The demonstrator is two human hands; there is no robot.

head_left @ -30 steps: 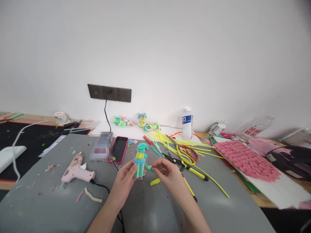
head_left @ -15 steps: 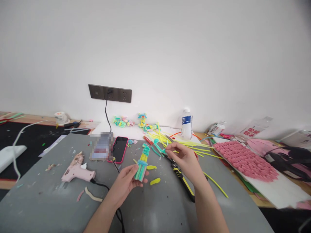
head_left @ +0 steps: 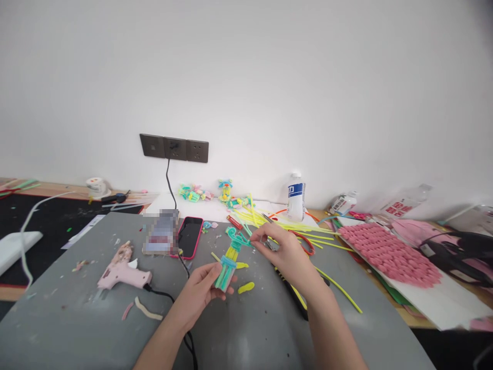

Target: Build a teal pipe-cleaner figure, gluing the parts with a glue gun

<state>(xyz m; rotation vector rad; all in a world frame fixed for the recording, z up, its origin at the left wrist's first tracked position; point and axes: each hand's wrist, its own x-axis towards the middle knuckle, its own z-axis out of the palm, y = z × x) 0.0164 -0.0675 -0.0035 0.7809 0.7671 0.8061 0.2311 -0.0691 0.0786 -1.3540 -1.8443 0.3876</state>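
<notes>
My left hand [head_left: 208, 284] grips the lower part of a pipe-cleaner figure [head_left: 227, 272] in teal, yellow and blue, held upright and a little tilted over the table. Between the thumb and fingertips of my right hand [head_left: 279, 249] is a thin teal pipe cleaner piece [head_left: 241, 239] with a curled end. That piece lies across the figure's top; whether it is attached there I cannot tell. Two short yellow pieces rest beside the figure, one of them a yellow oval [head_left: 246, 287]. Black-and-yellow pliers [head_left: 295, 295] lie partly hidden under my right hand.
A pink hot glue gun [head_left: 125, 272] lies on the left, its black cord running to the front. Behind are a phone [head_left: 190, 237], finished pipe-cleaner figures [head_left: 225, 191], yellow pipe cleaners [head_left: 319, 237] and a bottle [head_left: 296, 198]. A pink woven piece [head_left: 389, 254] is at right.
My right hand has moved left with the teal piece, bringing it over the figure's top. My left hand keeps its grip almost in place. More of the red-handled tool shows behind my right hand.
</notes>
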